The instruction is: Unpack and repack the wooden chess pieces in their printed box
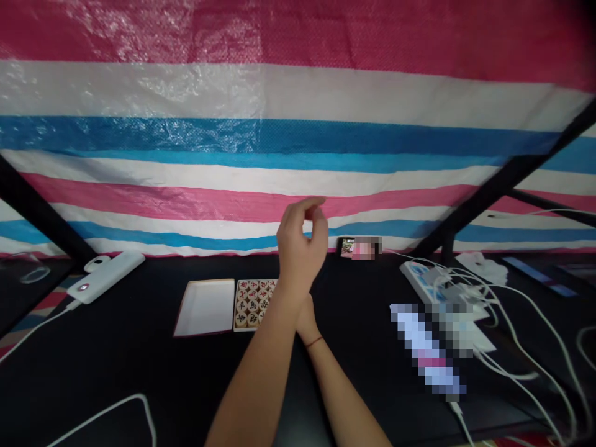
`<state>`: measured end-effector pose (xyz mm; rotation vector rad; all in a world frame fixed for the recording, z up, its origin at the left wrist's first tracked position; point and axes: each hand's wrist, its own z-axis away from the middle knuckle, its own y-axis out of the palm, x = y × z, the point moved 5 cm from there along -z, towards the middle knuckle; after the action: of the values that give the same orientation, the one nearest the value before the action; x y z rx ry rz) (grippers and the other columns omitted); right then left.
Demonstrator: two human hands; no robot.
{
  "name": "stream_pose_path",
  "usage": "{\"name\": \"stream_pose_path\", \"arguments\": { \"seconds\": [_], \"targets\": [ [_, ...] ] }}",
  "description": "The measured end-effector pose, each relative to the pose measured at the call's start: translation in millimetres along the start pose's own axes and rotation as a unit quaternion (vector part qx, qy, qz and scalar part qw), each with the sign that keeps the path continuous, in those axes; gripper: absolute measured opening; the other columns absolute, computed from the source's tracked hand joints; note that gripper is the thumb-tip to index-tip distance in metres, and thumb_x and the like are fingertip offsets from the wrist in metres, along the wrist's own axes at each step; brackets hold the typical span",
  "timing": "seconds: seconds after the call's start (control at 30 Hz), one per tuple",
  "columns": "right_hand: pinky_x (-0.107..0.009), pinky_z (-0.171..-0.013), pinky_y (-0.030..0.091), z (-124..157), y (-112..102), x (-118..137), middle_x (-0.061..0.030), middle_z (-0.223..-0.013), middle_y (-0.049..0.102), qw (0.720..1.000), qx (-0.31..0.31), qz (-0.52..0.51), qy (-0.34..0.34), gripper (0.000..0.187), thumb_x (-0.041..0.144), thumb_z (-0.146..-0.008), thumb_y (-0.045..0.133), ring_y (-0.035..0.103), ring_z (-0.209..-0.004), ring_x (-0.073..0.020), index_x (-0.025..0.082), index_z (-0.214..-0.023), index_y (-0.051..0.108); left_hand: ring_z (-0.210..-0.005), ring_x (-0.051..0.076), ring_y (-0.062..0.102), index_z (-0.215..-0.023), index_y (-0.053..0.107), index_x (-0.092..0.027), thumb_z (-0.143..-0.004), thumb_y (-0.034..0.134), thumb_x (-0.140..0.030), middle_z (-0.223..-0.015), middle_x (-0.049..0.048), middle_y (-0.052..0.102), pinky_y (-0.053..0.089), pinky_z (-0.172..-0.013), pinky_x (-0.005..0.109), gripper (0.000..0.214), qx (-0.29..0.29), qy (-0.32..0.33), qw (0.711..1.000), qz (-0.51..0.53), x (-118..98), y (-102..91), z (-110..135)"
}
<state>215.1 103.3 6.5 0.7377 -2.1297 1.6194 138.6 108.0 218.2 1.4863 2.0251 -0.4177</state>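
Note:
My left hand (302, 242) is raised in the middle of the view, its fingers loosely bent. A gap shows between the thumb and the curved index finger, and nothing can be seen in it. Just below, my right hand (306, 313) is largely hidden behind my left wrist, where the two arms cross; its fingers do not show. Behind the left forearm lies a shallow box (236, 304) of round Chinese chess pieces (252, 303) with red and black characters, partly covered by the arm. The box's lid (207, 307) rests beside it on the left, white inside up.
On the black table (200, 385) a white power bank (107, 277) with a cable lies at the left. A phone (347, 248) leans at the back. A blurred-out phone (414, 338), a power strip (419, 279) and tangled white cables fill the right. Striped plastic sheeting (261, 136) hangs behind.

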Motion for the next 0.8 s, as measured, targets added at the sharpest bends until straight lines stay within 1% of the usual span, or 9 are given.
{"name": "stream_pose_path", "arguments": {
  "seconds": [0.07, 0.13, 0.17, 0.23, 0.3, 0.4, 0.5, 0.63, 0.8],
  "targets": [
    [-0.027, -0.067, 0.037, 0.3, -1.0, -0.1, -0.0040, -0.081, 0.070, 1.000, 0.001, 0.001, 0.006, 0.024, 0.024, -0.089, 0.048, 0.061, -0.077, -0.0189, 0.020, -0.089, 0.072, -0.083, 0.013, 0.062, -0.100, 0.060, -0.020, -0.089, 0.049, -0.013, -0.094, 0.0045, 0.067, 0.050, -0.075, 0.027, 0.017, 0.069, 0.055, 0.996, -0.011, 1.8, 8.9, -11.8],
    [-0.026, -0.069, 0.036, 0.3, -2.2, 0.9, -0.0031, -0.082, 0.070, 1.000, 0.003, -0.001, 0.008, 0.025, 0.025, -0.091, 0.048, 0.062, -0.080, -0.0183, 0.021, -0.093, 0.072, -0.084, 0.014, 0.062, -0.099, 0.061, -0.020, -0.089, 0.048, -0.013, -0.091, 0.0040, 0.067, 0.050, -0.077, 0.029, 0.018, 0.155, 0.101, 0.982, -0.049, 9.1, 3.1, -8.6],
    [-0.026, -0.069, 0.036, 0.2, -2.8, 1.5, -0.0027, -0.082, 0.070, 1.000, 0.005, -0.003, 0.007, 0.025, 0.026, -0.091, 0.047, 0.062, -0.081, -0.0181, 0.022, -0.093, 0.072, -0.084, 0.015, 0.062, -0.098, 0.061, -0.020, -0.089, 0.048, -0.013, -0.091, 0.0041, 0.067, 0.050, -0.078, 0.030, 0.018, 0.195, 0.110, 0.972, -0.075, 16.3, -5.5, -1.5],
    [-0.026, -0.071, 0.035, 0.1, -3.8, 2.5, -0.0026, -0.083, 0.070, 1.000, 0.006, -0.007, 0.009, 0.026, 0.027, -0.092, 0.047, 0.062, -0.083, -0.0180, 0.022, -0.093, 0.072, -0.084, 0.016, 0.062, -0.098, 0.062, -0.019, -0.089, 0.047, -0.012, -0.091, 0.0048, 0.068, 0.050, -0.079, 0.032, 0.019, 0.263, 0.108, 0.950, -0.129, 36.3, -31.1, 20.2],
    [-0.026, -0.072, 0.035, 0.0, -4.2, 2.6, -0.0029, -0.086, 0.071, 1.000, 0.006, -0.011, 0.014, 0.026, 0.028, -0.092, 0.047, 0.062, -0.085, -0.0184, 0.023, -0.094, 0.072, -0.087, 0.018, 0.063, -0.099, 0.062, -0.019, -0.089, 0.047, -0.014, -0.092, 0.0053, 0.068, 0.050, -0.081, 0.033, 0.019, 0.305, 0.085, 0.932, -0.177, 61.7, -62.4, 44.9],
    [-0.027, -0.073, 0.035, -0.3, -3.2, 1.7, -0.0029, -0.088, 0.071, 1.000, 0.010, -0.017, 0.020, 0.026, 0.030, -0.092, 0.047, 0.062, -0.086, -0.0188, 0.023, -0.094, 0.072, -0.086, 0.019, 0.063, -0.101, 0.063, -0.020, -0.090, 0.046, -0.017, -0.093, 0.0059, 0.068, 0.050, -0.081, 0.034, 0.020, 0.320, 0.041, 0.915, -0.242, 99.9, -105.3, 73.3],
    [-0.027, -0.074, 0.035, -0.7, -1.1, 0.0, -0.0030, -0.087, 0.071, 0.999, 0.014, -0.020, 0.020, 0.027, 0.030, -0.093, 0.046, 0.062, -0.085, -0.0187, 0.023, -0.094, 0.072, -0.087, 0.020, 0.063, -0.102, 0.063, -0.019, -0.090, 0.045, -0.017, -0.094, 0.0068, 0.069, 0.050, -0.080, 0.035, 0.022, 0.296, 0.009, 0.908, -0.296, 127.3, -133.5, 85.5],
    [-0.028, -0.076, 0.037, -1.2, 0.9, -2.1, -0.0034, -0.089, 0.071, 1.000, 0.015, -0.021, 0.011, 0.027, 0.031, -0.092, 0.046, 0.062, -0.087, -0.0192, 0.023, -0.095, 0.071, -0.088, 0.021, 0.063, -0.103, 0.065, -0.020, -0.090, 0.047, -0.020, -0.098, 0.0067, 0.069, 0.048, -0.079, 0.035, 0.023, 0.317, 0.004, 0.876, -0.364, 142.1, -144.9, 93.7],
    [-0.029, -0.078, 0.040, -2.0, 2.8, -4.5, -0.0041, -0.090, 0.072, 0.999, 0.023, -0.032, 0.002, 0.030, 0.033, -0.092, 0.045, 0.063, -0.086, -0.0195, 0.022, -0.096, 0.072, -0.090, 0.023, 0.062, -0.102, 0.069, -0.023, -0.089, 0.053, -0.028, -0.100, 0.0065, 0.070, 0.044, -0.079, 0.038, 0.022, 0.341, -0.011, 0.828, -0.446, 142.4, -145.8, 103.7]
  ]
}}
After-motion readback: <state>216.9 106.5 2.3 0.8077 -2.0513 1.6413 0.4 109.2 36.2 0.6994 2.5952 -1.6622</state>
